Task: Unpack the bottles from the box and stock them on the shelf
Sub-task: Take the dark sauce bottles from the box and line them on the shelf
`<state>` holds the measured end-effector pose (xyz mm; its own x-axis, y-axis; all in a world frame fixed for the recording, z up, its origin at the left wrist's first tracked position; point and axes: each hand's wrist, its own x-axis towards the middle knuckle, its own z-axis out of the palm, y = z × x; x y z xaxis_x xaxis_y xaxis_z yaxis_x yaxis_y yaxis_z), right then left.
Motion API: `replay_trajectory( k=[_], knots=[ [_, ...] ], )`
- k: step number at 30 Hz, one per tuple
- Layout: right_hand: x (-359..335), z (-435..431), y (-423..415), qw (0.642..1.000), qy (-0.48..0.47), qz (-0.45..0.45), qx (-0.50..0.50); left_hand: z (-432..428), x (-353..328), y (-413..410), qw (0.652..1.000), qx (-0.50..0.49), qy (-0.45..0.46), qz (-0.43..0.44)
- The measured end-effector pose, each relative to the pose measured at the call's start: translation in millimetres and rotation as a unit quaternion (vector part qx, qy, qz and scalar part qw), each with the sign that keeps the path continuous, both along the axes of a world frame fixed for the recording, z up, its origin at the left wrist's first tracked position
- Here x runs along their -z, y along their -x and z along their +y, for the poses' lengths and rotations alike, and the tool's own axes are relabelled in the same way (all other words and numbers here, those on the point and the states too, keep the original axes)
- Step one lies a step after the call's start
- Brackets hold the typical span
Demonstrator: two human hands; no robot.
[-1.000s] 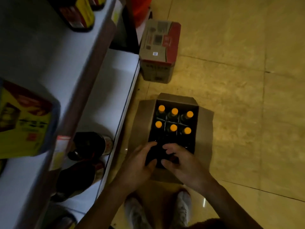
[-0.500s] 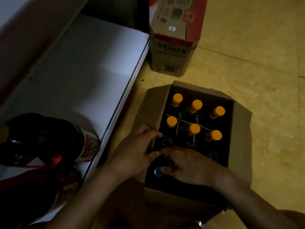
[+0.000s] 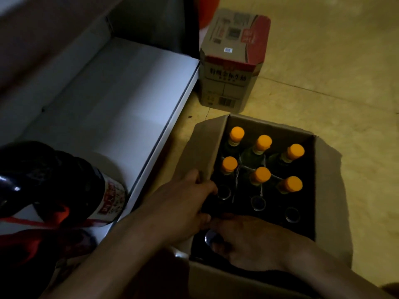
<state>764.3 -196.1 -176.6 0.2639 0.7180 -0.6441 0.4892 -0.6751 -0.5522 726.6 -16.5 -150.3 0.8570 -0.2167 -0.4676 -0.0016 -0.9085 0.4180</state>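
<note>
On the left, a big dark bottle [image 3: 64, 180] is lying on the white shelf [image 3: 121, 108]. The left hand [image 3: 181, 206] is curling into the open box [image 3: 328, 190] on the floor, though it is too dark to tell what it is holding. The right hand [image 3: 252, 242] is gripping a shiny-topped bottle [image 3: 210, 236] in the box's near corner, and six orange-capped bottles [image 3: 262, 175] are standing at the far end.

Dim, yellowish light, deep shadows, soft blur, wide-angle edges

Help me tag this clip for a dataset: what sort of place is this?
Probably a shop aisle or stockroom: a low white shelf holding labelled dark bottles, an open carton of orange-capped bottles, and a sealed printed carton on the tiled floor.
</note>
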Motion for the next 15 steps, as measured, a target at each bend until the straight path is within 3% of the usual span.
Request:
replay_trajectory(
  k=[4, 9, 15],
  knots=[
    [1, -4, -5, 1.000, -0.019, 0.019, 0.005, -1, -2, -5, 1.000, 0.008, -0.011, 0.006],
    [24, -7, 7, 0.995, -0.064, -0.059, 0.042, -6, -9, -18, 1.000, 0.009, 0.004, 0.011],
    [30, -10, 11, 0.990, -0.095, -0.078, 0.065, -4, -2, -27, 0.998, 0.001, 0.055, 0.029]
  ],
)
